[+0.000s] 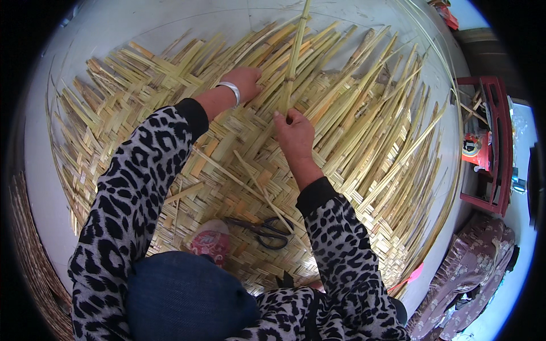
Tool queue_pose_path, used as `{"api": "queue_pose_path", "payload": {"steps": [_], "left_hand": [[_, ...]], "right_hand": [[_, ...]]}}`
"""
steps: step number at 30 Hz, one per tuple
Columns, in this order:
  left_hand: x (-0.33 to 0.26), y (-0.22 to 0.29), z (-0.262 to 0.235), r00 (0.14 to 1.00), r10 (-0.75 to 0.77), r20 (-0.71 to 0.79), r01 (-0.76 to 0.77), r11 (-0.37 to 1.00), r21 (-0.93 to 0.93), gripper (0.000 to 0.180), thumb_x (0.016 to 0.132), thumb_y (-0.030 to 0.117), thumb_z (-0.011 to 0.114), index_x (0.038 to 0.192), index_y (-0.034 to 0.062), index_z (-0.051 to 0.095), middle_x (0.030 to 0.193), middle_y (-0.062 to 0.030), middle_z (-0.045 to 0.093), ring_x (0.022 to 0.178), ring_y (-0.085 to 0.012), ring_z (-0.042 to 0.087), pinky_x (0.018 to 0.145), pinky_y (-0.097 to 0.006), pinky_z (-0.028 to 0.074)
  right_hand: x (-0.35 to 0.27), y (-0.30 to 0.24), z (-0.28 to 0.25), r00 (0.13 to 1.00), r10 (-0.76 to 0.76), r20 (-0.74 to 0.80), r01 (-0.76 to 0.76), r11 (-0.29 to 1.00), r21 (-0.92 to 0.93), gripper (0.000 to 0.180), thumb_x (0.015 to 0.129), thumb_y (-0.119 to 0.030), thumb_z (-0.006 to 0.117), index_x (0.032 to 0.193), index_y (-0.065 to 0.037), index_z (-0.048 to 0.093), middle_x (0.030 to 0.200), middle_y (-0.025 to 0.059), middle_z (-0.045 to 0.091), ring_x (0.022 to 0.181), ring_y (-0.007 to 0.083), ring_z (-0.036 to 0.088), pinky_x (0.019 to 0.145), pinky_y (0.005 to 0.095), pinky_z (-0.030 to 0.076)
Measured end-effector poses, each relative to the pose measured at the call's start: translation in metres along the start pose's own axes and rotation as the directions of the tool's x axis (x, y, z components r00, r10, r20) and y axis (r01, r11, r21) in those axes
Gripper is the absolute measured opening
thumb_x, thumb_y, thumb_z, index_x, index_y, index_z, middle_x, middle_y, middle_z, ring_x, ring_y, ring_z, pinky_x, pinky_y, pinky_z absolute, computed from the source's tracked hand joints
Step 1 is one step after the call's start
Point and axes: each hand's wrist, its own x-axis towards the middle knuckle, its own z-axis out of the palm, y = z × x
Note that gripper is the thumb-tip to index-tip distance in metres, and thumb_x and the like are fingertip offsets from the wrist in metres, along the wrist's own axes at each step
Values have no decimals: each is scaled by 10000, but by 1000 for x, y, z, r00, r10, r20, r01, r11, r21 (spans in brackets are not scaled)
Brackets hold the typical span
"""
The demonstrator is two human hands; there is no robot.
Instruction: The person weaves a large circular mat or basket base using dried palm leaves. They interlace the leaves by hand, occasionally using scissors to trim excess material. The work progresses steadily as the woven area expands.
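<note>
A large mat of woven bamboo strips (227, 136) lies in front of me, its loose strip ends fanning out at the far side and to the right. My right hand (297, 136) pinches the near end of a long green-yellow bamboo strip (293, 65), which runs up past the far edge of the mat. To the left, my left hand (242, 84), with a silver bangle (230, 91) at the wrist, is closed low among the strips. Its fingertips are hidden, so what they grip cannot be made out.
Black-handled scissors (264, 230) lie on the weave by my foot in a pink-patterned sock or shoe (210, 241). A few loose strips (256, 182) rest across the mat. A dark red stand (497, 142) and a flowered cloth (472, 261) are at right, rough brown material (31, 256) at left.
</note>
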Motion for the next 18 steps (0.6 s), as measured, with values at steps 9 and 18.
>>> {"api": "queue_pose_path", "payload": {"steps": [9, 18], "left_hand": [[-2, 9, -29, 930, -82, 357, 238, 876, -419, 314, 712, 287, 729, 719, 24, 559, 660, -114, 568, 597, -207, 501, 610, -378, 450], [-17, 21, -14, 999, -15, -31, 18, 995, 93, 238, 815, 227, 697, 897, 32, 588, 924, -171, 656, 892, -390, 631, 759, -462, 517]], "right_hand": [[-4, 3, 2, 998, -46, -42, 50, 995, 89, 301, 904, -301, 669, 914, -1, 664, 644, 29, 606, 509, 106, 588, 487, 273, 502], [-9, 1, -3, 1000, 3, 13, -5, 993, 120, 299, 901, -312, 660, 932, -15, 668, 676, 57, 612, 570, 156, 580, 546, 299, 488]]}}
